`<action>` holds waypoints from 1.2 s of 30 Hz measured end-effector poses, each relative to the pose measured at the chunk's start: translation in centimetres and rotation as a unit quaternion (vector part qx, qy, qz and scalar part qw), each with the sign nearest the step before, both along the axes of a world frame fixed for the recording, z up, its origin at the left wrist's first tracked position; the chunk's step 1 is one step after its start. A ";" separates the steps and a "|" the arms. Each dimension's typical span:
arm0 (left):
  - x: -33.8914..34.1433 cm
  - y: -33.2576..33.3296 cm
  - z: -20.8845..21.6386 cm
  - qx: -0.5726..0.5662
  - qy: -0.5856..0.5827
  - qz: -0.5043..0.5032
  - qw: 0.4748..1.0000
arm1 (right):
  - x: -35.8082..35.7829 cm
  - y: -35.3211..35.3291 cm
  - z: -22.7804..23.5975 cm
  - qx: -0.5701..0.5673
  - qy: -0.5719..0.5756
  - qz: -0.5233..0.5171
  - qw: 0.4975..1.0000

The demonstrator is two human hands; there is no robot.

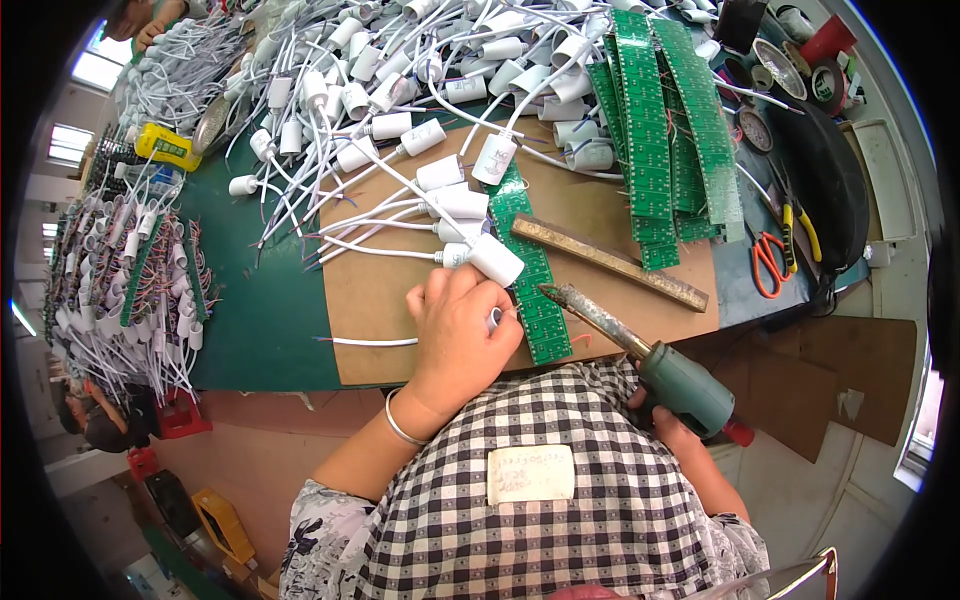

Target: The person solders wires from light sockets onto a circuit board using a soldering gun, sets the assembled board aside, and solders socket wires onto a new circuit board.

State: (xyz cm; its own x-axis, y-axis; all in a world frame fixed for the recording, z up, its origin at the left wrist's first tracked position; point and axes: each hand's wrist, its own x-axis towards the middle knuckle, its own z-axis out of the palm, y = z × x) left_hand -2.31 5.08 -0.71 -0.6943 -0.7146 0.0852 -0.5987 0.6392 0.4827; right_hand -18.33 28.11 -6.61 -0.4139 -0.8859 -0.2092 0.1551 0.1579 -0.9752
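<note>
Head view: small grey print marks a white socket, and faint writing crosses the pale patch on the checked apron. The left hand curls around a mostly hidden white cylinder. The right hand, partly hidden, grips the green-handled soldering iron; its dark, crusted tip is over the segmented green circuit strip, which lies on a brown sheet atop the desk.

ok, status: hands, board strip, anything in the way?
Left hand around white cylinder, mostly hidden. Right hand gripping soldering iron, tip at green board strip. Brown bar lying across strip; other white cylinders crowding its upper end.
</note>
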 end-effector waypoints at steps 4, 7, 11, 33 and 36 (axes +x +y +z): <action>0.1 0.0 0.0 -0.009 0.003 -0.003 1.000 | 0.0 0.0 0.1 -0.006 0.007 -0.002 1.000; 0.2 0.0 0.0 -0.011 0.000 -0.003 1.000 | 0.1 0.0 -0.2 -0.010 0.017 -0.007 1.000; 0.4 -0.1 0.2 -0.013 0.002 -0.014 1.000 | 0.0 0.0 0.3 -0.013 0.042 -0.003 0.999; -1.6 -5.3 3.1 -0.358 0.060 -0.286 0.887 | -1.2 0.5 -1.3 -0.140 0.036 -0.122 0.982; -1.7 -6.7 1.8 -0.203 0.069 -0.284 0.935 | -0.8 -0.3 -0.8 -0.166 0.043 -0.181 0.968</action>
